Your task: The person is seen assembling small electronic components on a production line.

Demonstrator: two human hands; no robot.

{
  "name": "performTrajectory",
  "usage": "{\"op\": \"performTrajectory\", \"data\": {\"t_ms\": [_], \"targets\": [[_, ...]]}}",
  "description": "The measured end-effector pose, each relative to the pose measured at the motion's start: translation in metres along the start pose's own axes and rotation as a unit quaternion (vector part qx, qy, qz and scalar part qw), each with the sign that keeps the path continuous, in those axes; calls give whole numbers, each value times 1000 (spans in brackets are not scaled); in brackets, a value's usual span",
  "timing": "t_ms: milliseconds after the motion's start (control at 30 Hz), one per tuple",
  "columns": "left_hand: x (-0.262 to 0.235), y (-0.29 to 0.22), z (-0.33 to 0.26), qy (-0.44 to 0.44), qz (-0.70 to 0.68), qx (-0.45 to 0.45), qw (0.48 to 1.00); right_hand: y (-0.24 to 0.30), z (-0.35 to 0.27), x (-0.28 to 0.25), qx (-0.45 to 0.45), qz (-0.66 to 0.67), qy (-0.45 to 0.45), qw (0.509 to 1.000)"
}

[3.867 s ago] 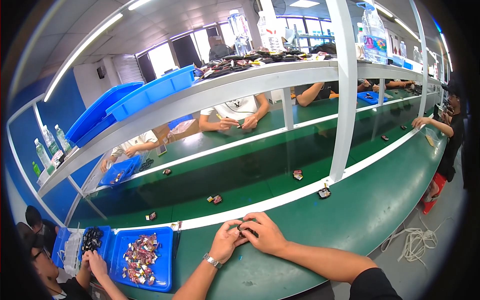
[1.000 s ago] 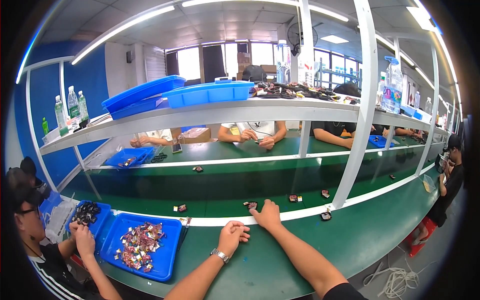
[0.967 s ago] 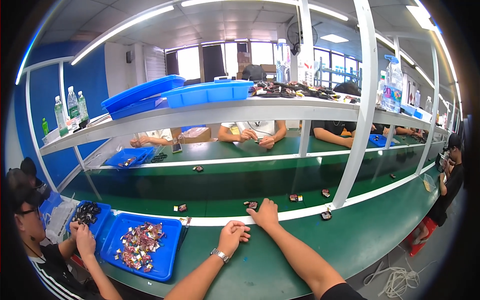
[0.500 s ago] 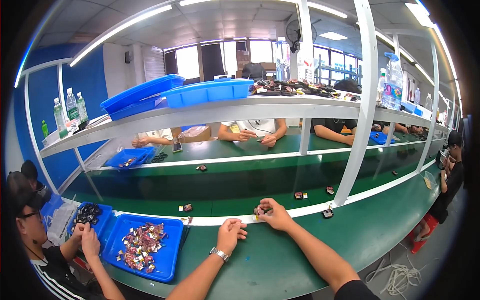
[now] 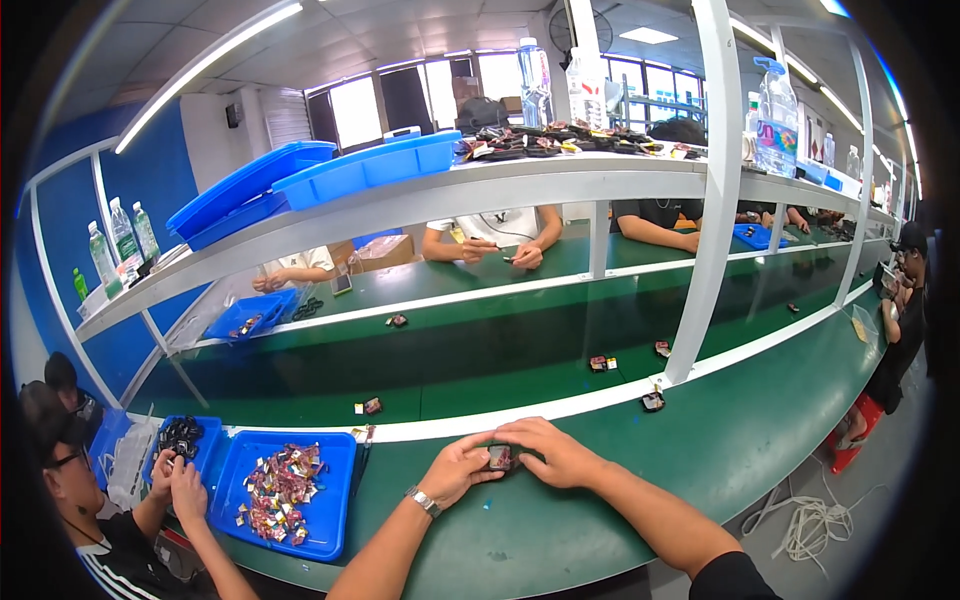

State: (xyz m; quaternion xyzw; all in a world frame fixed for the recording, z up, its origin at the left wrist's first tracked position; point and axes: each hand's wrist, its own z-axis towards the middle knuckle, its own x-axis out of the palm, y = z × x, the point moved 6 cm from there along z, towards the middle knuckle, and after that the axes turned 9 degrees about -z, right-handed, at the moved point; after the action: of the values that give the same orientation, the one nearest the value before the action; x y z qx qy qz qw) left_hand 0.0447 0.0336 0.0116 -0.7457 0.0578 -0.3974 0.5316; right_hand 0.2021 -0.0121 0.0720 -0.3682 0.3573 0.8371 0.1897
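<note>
Between my two hands, over the green bench, is a small square black case (image 5: 499, 458) with a greyish face and a reddish part showing inside its frame. My left hand (image 5: 455, 472), with a metal watch on its wrist, is closed on the case's left side, fingers along its far edge. From the right, my right hand (image 5: 552, 452) curves round the far side of the same case, its thumb close to the right edge. The fingers partly hide the case. A similar small black piece (image 5: 653, 401) lies to the right, beside the white rail.
A blue tray (image 5: 347, 497) of reddish and white small parts stands at left, near a seated person's hands (image 5: 175, 480). Several similar pieces, such as one (image 5: 373, 405), lie on the green strip beyond the white rail (image 5: 420, 432). A white post (image 5: 712, 225) rises at right.
My right hand has drawn a small piece off the white rail toward me. My left hand, bare before, has moved right and now grips it too. The view has shifted slightly.
</note>
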Motion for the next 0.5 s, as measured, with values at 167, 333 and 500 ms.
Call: {"op": "performTrajectory", "data": {"t_ms": [167, 333, 500], "targets": [[-1, -3, 0, -23, -7, 33, 999, 7, 2, 7, -40, -70, -26, 996], [5, 0, 1, -20, 19, 40, 999, 6, 1, 2, -36, -115, -55, 991], [3, 6, 1, -11, 66, 28, 997, 5, 1, 4, -31, -106, -50, 993]]}}
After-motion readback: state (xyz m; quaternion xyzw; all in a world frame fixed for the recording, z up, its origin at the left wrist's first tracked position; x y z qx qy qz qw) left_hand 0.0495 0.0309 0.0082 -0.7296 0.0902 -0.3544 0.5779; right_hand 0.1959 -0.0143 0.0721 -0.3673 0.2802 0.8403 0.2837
